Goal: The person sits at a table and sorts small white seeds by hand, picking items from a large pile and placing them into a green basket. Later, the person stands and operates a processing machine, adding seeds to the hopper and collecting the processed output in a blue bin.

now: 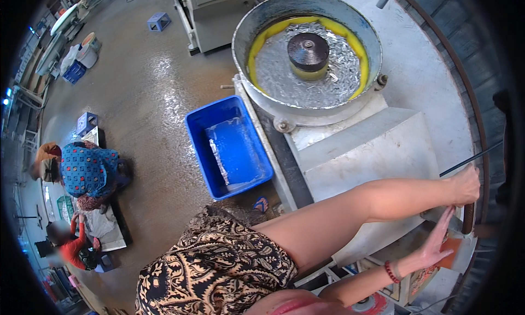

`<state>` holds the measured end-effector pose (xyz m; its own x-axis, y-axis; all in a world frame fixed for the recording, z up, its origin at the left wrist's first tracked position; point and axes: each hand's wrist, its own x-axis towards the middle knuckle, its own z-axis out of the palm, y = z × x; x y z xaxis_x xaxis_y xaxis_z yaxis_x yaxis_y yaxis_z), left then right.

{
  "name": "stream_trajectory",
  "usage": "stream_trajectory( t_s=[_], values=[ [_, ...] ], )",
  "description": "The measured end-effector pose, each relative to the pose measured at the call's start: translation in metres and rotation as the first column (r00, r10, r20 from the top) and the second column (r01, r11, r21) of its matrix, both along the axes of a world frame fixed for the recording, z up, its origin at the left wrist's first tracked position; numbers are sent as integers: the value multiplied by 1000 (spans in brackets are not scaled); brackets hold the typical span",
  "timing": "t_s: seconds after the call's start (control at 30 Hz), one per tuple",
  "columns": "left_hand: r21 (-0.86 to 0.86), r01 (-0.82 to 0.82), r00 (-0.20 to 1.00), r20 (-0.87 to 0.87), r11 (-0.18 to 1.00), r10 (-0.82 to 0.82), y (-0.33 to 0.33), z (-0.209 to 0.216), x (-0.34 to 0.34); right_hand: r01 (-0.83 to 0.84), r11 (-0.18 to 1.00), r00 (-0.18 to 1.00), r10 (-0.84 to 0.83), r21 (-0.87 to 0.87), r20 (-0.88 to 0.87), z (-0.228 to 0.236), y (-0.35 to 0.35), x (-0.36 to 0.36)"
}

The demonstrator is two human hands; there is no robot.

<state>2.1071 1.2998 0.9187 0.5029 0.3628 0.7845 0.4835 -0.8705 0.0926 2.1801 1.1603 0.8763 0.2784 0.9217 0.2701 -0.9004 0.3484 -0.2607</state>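
Observation:
My left hand reaches far to the right and is closed around a thin dark rod near the rusty rim of a big grey machine table. Just below it, my right hand, with a red bead bracelet on the wrist, lies with fingers straight against a grey metal piece, next to an orange part. What it presses on is partly hidden. A white metal housing lies under my left forearm.
A round metal bowl with a yellow inner ring, a dark centre cap and many small shiny parts sits on the machine. A blue plastic crate stands on the wet floor. Two people crouch at the left. Buckets and stools stand farther back.

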Motion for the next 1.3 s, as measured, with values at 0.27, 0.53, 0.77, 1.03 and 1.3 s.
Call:
stream_trajectory(
  t_s=[0.27, 0.53, 0.77, 1.03, 1.3],
  values=[
    [153, 92, 988, 108, 984, -110, -89, -40, -53, -20, 928, 881, -159, -371, -446, 4, -37, 54],
    [159, 265, 963, 12, 951, -270, -140, -70, -103, 240, 861, 631, -490, -449, -601, -17, -70, -3],
    [351, 228, 938, 171, 908, -302, -174, -101, -134, 373, 808, 664, -576, -456, -476, -46, -122, -71],
    [305, 197, 958, 143, 932, -249, -213, -125, -166, 175, 966, 719, -259, -192, -645, -74, -166, -124],
    [184, 214, 973, 47, 960, -226, -242, -146, -186, 267, 919, 657, -393, -290, -643, -107, -193, -136]
  ],
)
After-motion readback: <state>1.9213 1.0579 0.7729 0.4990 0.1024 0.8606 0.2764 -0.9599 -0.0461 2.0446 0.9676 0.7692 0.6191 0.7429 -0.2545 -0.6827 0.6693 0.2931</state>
